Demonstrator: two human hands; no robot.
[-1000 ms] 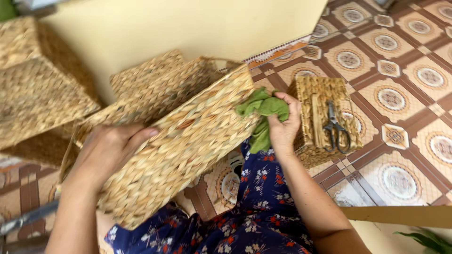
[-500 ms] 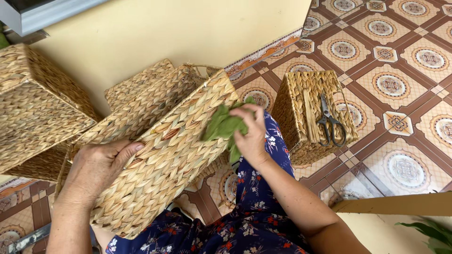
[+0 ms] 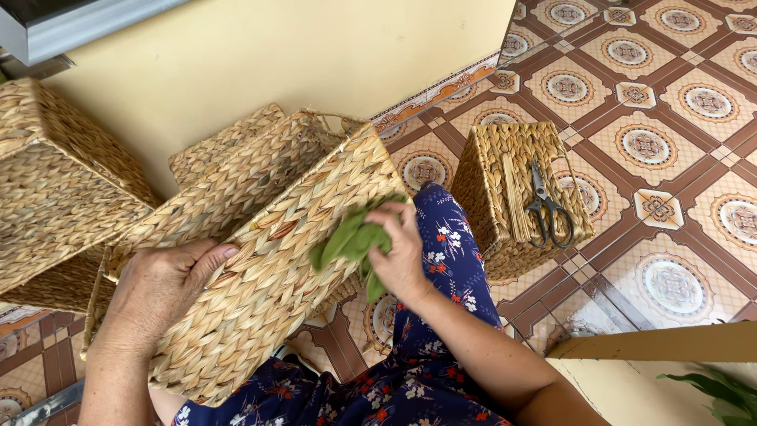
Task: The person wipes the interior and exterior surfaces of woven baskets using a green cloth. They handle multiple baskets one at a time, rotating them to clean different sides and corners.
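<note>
Bright, even daylight is filling the scene.

Soft light is falling from above, leaving only faint shadows under the basket (image 3: 260,260) and beside the small basket (image 3: 520,197) on the floor (image 3: 678,102). The glossy tiles are giving off a mild sheen, with no harsh glare. The weave, the cloth (image 3: 351,237) and the scissors (image 3: 548,207) are showing sharp. Straight tile lines are bowing slightly toward the edges. The leaves (image 3: 721,394) at the lower right corner are looking a little soft.

Left hand (image 3: 162,288) at lower left of frame, palm down, fingers spread flat, forearm running off the bottom edge. Right hand (image 3: 400,248) at centre, fingers curled shut, forearm angling to lower right.
</note>
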